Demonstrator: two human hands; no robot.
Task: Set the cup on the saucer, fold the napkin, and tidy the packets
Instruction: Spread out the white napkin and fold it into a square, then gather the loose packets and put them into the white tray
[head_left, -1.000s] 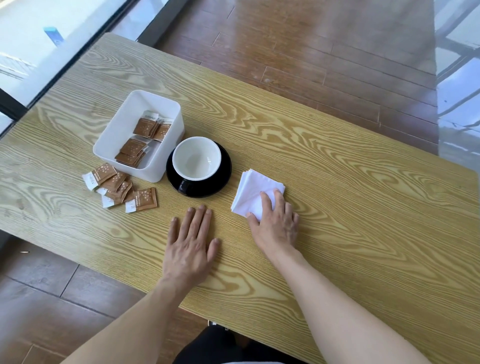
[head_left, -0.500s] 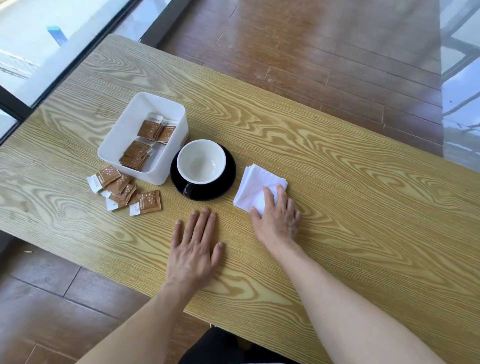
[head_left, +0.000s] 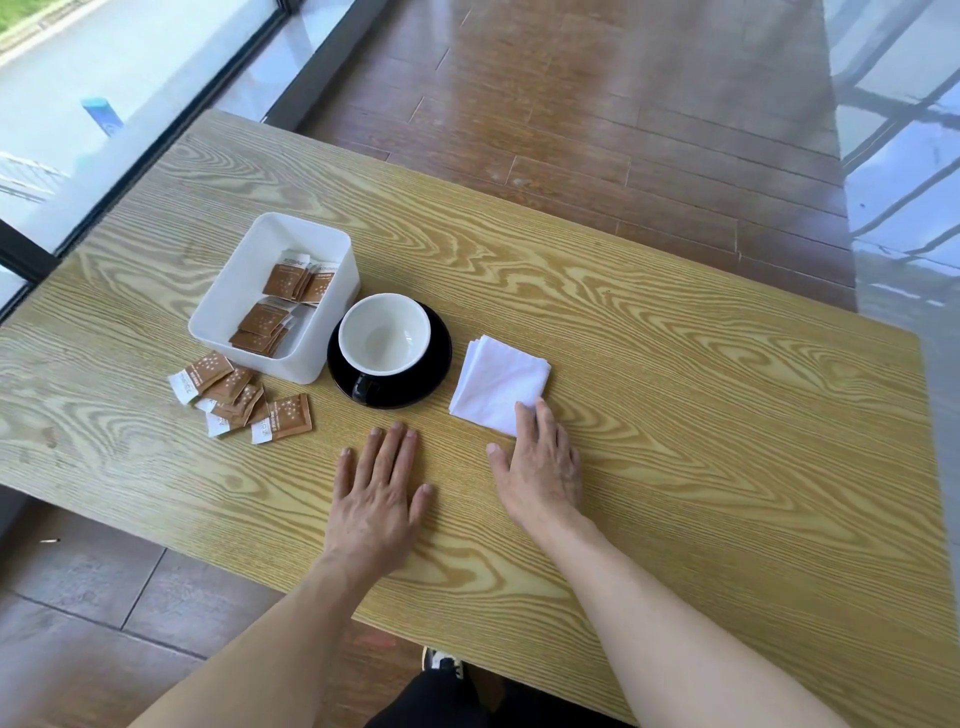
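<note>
A cup (head_left: 385, 335), white inside and black outside, stands upright on a black saucer (head_left: 436, 364) at the table's middle. Just right of it lies a folded white napkin (head_left: 498, 382). My right hand (head_left: 540, 462) lies flat, fingers spread, its fingertips touching the napkin's near corner. My left hand (head_left: 379, 493) rests flat on the wood in front of the saucer, holding nothing. Several brown packets (head_left: 241, 397) lie loose on the table left of the saucer. More packets (head_left: 278, 304) sit inside a white bin (head_left: 244, 270).
The wooden table (head_left: 675, 415) ends close to my body at its near edge. A window wall runs along the left, and brown floorboards lie beyond the far edge. The bin touches the saucer's left side.
My right hand has slid back toward me, off most of the napkin, so only its fingertips touch the near corner. My left hand has stayed flat in place.
</note>
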